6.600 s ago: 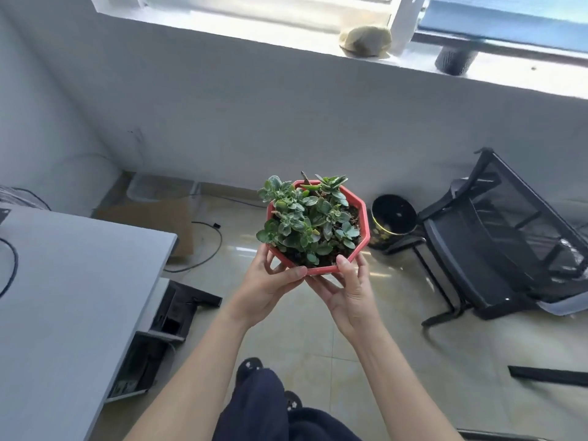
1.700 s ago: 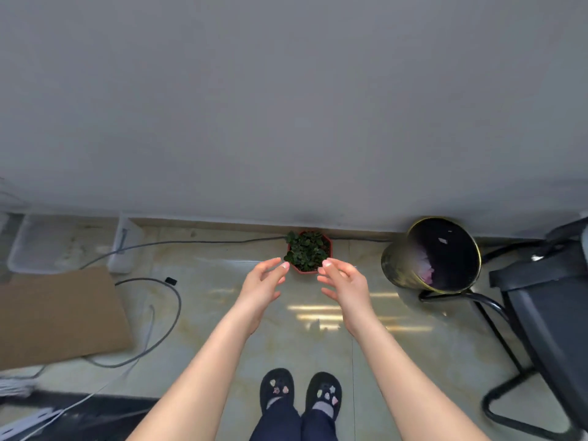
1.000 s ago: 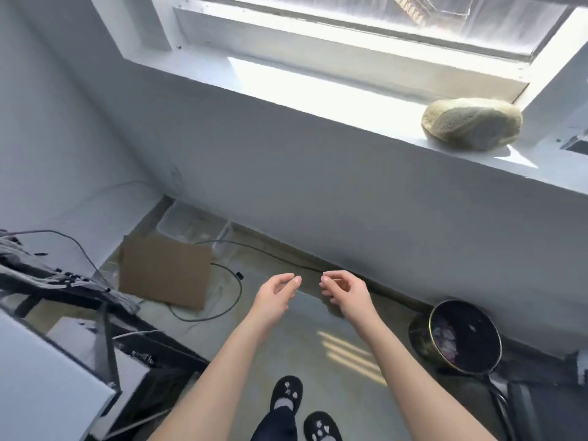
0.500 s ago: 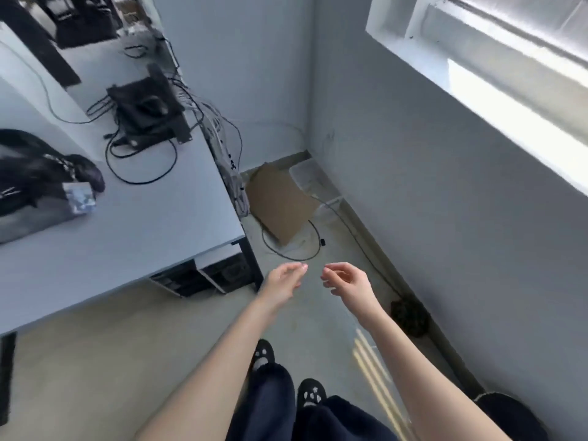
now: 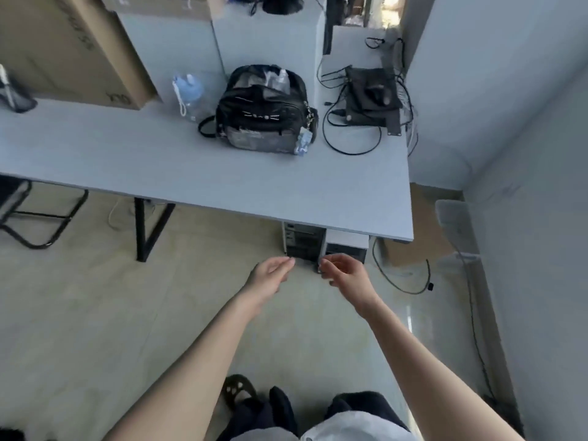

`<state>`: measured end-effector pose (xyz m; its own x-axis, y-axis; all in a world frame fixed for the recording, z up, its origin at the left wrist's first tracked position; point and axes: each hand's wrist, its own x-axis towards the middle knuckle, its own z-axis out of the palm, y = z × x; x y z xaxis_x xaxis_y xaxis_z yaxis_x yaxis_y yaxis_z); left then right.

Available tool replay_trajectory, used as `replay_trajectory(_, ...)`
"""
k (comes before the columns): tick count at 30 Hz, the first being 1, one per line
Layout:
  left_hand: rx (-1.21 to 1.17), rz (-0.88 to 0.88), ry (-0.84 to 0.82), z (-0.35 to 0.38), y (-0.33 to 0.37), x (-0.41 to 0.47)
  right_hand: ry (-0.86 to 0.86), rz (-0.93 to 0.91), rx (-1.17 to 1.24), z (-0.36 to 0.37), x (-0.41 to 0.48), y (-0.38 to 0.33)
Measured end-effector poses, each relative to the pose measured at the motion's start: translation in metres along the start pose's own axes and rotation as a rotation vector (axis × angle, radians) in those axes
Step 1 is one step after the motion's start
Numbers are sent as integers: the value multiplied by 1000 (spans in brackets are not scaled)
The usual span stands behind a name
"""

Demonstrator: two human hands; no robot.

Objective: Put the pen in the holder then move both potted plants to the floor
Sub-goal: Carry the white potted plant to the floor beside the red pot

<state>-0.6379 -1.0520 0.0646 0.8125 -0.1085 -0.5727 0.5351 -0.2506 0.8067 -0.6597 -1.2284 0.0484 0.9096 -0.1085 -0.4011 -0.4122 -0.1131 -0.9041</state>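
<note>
From the head camera, both bare arms reach forward and down over the floor [image 5: 95, 329]. The left hand [image 5: 270, 276] is open and empty, fingers loosely extended and pointing toward the right. The right hand [image 5: 345, 272] is also empty, its fingers curled in a loose half-open curve facing the left hand; the two hands are near each other but apart, held in the air in front of the counter [image 5: 222, 173].

The counter is a pale grey slab on dark legs. On it sit a black bag [image 5: 264, 113] with a whisker pattern, a light blue bottle [image 5: 187, 93] just beside the bag, and a dark device [image 5: 372, 97] with tangled black cables near the right end. A mesh pen holder [image 5: 14, 97] stands at the far left edge, with a white pen-like stick rising from it. Cardboard boxes [image 5: 70, 49] stand behind. Under the counter is a computer tower [image 5: 305, 243]. The floor is pale glossy tile; a grey wall [image 5: 525, 106] closes the right side. No potted plant shows here.
</note>
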Motion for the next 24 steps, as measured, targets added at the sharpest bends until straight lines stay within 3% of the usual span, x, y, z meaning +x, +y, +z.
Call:
replay_trajectory(11,-149,-17,292,-239,-49,-28,-286,-63,-114,240,31,-60)
replay_trajectory(24,-372,-16,526,-401,-72,-43,-566,-165,-234,428,48,-129)
